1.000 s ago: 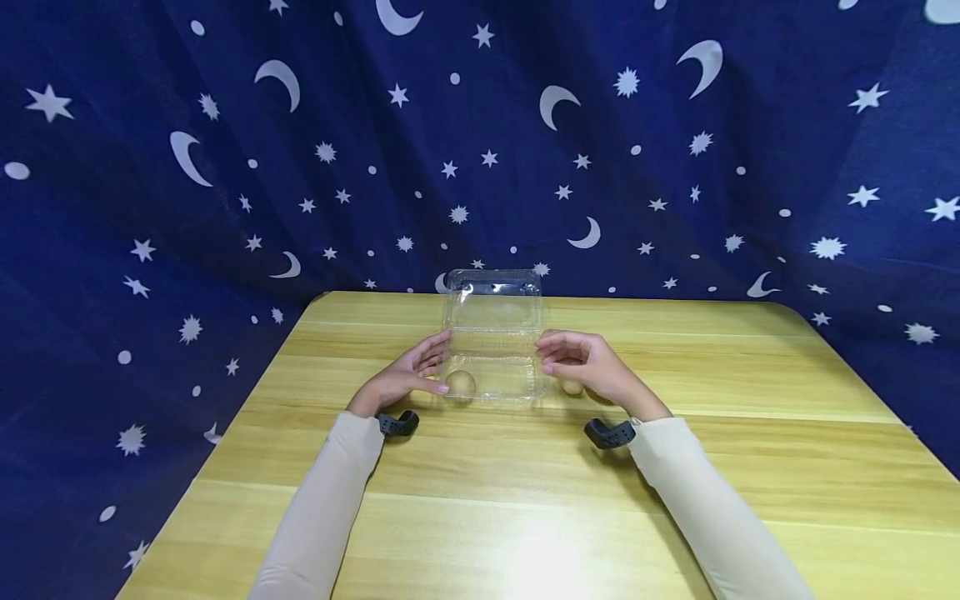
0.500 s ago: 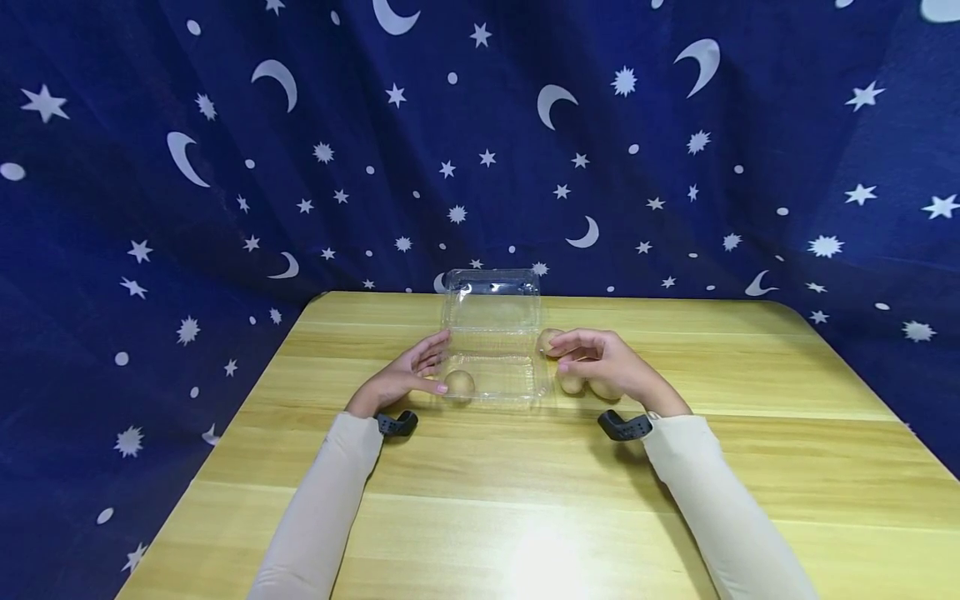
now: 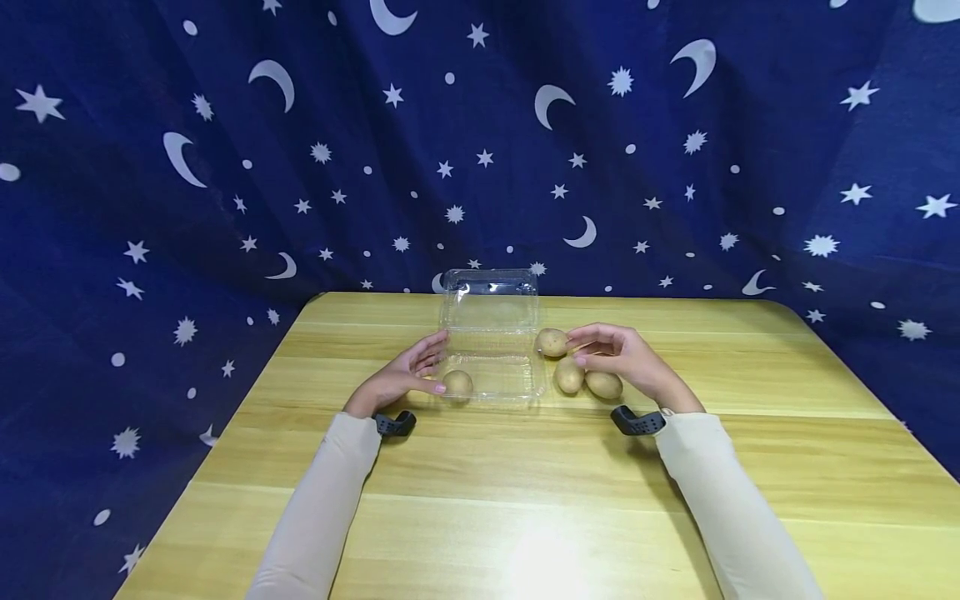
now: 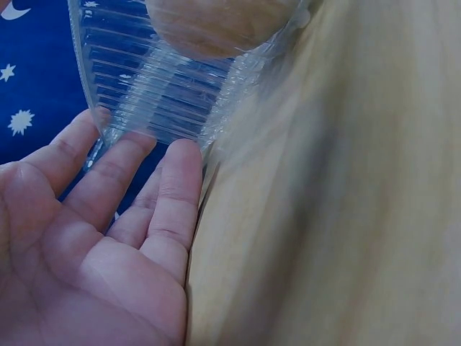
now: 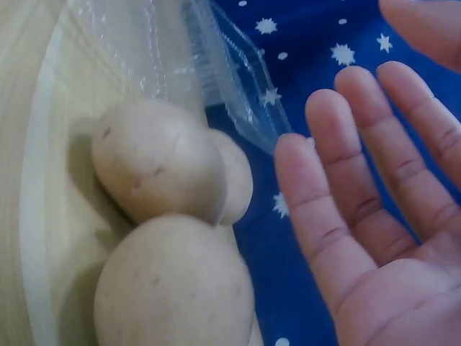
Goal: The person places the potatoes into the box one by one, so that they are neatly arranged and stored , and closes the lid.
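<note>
clear plastic box [image 3: 504, 377] sits on the table [image 3: 450, 483], lid [image 3: 491, 300] up at the back. one potato [image 3: 457, 386] is in the front l. corner of it. three more lie just outside its r. side: back potato [image 3: 552, 342], front potato [image 3: 569, 377] and r. potato [image 3: 603, 386], close together; can't tell if any touch.

l. hand [image 3: 401, 375] is at the box's l. side, fingers loosely extended w/ tips against the wall, thumb by the front corner; steadying contact, not a clench, i'd say. r. hand [image 3: 622, 358] is over the loose potatoes, fingers relaxed, nothing in its grasp; its fingertips look apart from them in the r. wrist view.

handling, my guess: potatoes firm, solid, fairly heavy for their size, dry skin so not v. slippery, but round & apt to roll. best hold: thumb one side, fingers opp., around the widest part. box prob. v. light, thin & bendy; would slide or dent w/ a shove, so hold near a corner or rim, gently, & don't squeeze mid-wall.
</note>
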`<action>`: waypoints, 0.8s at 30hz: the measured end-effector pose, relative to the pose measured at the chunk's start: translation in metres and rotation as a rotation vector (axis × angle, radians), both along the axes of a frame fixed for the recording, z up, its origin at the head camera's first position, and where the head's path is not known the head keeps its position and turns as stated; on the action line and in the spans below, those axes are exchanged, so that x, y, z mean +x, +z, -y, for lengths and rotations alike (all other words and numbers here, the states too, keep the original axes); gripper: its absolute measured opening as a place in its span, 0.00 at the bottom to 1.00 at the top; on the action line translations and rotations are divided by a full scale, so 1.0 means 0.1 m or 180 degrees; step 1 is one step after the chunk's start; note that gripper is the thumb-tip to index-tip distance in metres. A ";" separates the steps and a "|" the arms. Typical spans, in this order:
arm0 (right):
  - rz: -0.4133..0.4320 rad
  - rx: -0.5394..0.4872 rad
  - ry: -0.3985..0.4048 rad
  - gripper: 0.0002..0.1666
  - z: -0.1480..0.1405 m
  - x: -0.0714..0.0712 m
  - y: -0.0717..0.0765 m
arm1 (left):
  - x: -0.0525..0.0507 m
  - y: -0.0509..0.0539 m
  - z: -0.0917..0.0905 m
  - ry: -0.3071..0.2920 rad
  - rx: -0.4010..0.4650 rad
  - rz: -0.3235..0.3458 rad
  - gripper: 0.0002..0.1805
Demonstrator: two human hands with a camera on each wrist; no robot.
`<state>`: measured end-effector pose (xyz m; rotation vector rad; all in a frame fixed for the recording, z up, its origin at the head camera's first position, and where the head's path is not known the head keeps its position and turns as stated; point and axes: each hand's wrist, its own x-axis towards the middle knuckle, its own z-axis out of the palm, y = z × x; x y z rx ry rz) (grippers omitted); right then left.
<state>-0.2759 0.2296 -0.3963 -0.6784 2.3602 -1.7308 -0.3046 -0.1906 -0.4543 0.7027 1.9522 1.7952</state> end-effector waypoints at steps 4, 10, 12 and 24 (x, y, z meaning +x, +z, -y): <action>-0.0064 -0.0104 -0.0105 0.27 -0.06 -0.02 -0.05 | 0.00 0.00 0.01 0.0003 0.0003 -0.0005 0.61; -0.0065 -0.0230 -0.0176 0.22 -0.15 -0.04 -0.12 | 0.00 0.00 0.01 0.0002 0.0003 -0.0021 0.61; -0.0039 -0.0223 -0.0194 0.24 -0.19 -0.05 -0.14 | 0.00 0.00 0.01 0.0003 -0.0004 -0.0024 0.61; 0.0264 0.0110 -0.0087 0.30 -0.39 -0.07 -0.26 | 0.00 0.01 0.01 0.0009 -0.0008 -0.0019 0.61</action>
